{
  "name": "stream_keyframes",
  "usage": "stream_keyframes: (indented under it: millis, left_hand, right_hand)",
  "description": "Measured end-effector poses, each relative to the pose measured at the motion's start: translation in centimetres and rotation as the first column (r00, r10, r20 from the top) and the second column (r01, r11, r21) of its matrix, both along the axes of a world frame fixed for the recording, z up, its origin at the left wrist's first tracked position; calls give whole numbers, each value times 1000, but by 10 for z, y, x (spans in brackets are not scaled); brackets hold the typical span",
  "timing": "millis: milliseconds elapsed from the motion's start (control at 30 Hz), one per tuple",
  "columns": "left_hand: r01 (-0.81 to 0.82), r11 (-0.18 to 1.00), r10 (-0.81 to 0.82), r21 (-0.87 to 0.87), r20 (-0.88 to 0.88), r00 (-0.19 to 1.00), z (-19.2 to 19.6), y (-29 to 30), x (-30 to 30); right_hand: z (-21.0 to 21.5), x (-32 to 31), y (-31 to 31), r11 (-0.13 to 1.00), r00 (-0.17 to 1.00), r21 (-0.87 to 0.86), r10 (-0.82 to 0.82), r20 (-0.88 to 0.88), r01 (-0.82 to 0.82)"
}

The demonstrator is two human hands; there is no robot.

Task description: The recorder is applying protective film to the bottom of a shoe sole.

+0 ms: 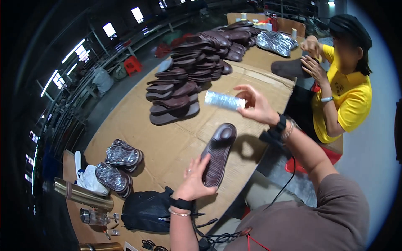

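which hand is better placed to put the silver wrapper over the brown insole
Right, probably. The right hand holds the silver wrapper raised above the brown insole, while the left hand grips the insole's near end on the cardboard.

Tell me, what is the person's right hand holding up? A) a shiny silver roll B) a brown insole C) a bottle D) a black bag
A: the right hand grips a shiny silver roll above the cardboard-covered table, while the left hand holds the brown insole.
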State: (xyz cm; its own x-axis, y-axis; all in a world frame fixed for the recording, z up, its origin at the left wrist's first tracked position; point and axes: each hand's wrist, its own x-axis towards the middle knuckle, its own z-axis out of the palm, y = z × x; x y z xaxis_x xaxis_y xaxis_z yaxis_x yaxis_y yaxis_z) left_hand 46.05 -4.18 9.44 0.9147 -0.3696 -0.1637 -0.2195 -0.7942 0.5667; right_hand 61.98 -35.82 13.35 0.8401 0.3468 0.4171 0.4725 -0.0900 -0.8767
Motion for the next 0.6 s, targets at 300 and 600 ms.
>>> stream_keyframes:
  millis: [300, 600]
  left_hand:
    - [-21, 904, 122, -426, 212, 970, 66, -28, -16]
    - [-280, 567, -14, -775, -349, 937, 15, -45, -29]
  right_hand:
    - [-38, -137, 20, 978, 972, 183, 133, -195, -97]
    - [-68, -155, 58, 943, 930, 294, 241, -276, -157]
